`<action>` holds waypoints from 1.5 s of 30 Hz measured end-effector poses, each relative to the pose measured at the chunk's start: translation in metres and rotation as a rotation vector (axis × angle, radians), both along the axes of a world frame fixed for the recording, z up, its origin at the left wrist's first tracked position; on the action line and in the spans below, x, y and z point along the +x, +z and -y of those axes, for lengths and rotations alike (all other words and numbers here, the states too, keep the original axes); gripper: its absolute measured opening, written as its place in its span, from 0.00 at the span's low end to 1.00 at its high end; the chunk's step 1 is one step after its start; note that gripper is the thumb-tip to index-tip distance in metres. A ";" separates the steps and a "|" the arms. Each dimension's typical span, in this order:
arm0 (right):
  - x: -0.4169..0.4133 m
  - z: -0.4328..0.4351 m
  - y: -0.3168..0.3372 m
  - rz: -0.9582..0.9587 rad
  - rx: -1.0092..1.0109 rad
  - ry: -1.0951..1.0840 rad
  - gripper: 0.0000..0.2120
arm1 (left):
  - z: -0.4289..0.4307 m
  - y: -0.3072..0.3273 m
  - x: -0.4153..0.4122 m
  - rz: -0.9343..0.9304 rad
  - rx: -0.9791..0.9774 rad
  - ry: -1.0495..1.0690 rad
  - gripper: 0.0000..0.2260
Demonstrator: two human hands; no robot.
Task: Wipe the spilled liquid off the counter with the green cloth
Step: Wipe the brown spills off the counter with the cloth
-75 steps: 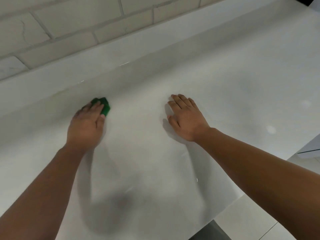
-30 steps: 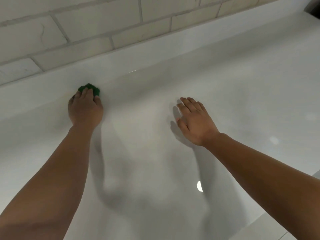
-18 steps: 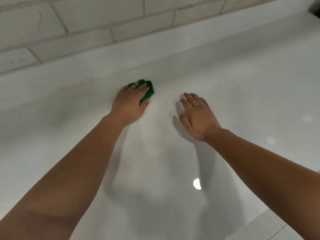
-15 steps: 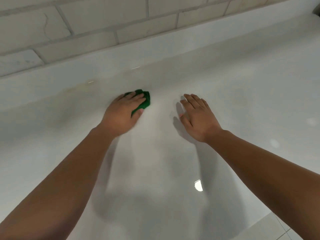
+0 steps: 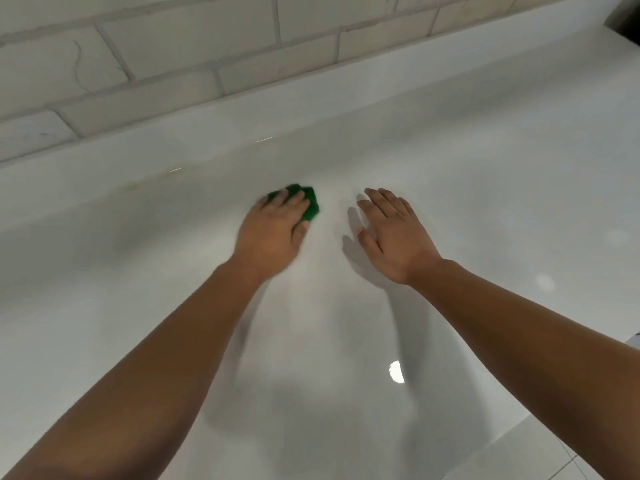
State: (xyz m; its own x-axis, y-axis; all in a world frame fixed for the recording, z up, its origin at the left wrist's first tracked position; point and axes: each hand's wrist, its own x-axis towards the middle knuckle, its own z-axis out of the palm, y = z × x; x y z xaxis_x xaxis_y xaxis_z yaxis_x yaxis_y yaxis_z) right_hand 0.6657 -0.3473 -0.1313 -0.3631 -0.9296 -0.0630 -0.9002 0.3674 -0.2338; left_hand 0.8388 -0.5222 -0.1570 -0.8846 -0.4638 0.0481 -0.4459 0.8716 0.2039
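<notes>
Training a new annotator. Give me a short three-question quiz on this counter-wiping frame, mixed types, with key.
1. True or false: the right hand holds nothing.
2. The green cloth lies under: A) the left hand; B) the right hand; C) neither hand.
3. Fill in: the wall behind the counter is covered in ____.
Key: 1 true; 2 A; 3 tiles.
</notes>
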 end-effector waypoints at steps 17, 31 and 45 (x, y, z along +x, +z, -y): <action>-0.038 -0.045 -0.005 -0.055 0.039 -0.101 0.38 | -0.060 0.007 -0.078 0.117 -0.026 -0.016 0.23; -0.065 -0.064 -0.020 -0.064 0.121 -0.071 0.35 | 0.019 0.004 -0.109 0.123 -0.026 0.362 0.24; -0.088 -0.077 -0.017 0.020 0.020 0.004 0.43 | -0.020 0.002 -0.065 0.070 -0.024 0.183 0.24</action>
State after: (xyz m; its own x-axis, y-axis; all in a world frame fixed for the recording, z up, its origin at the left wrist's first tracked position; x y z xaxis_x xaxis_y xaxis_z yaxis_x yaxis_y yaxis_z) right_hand 0.5775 -0.2700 -0.1487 -0.3582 -0.9294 -0.0893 -0.8966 0.3690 -0.2446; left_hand 0.7738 -0.5023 -0.1550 -0.7875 -0.6163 0.0027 -0.6094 0.7792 0.1468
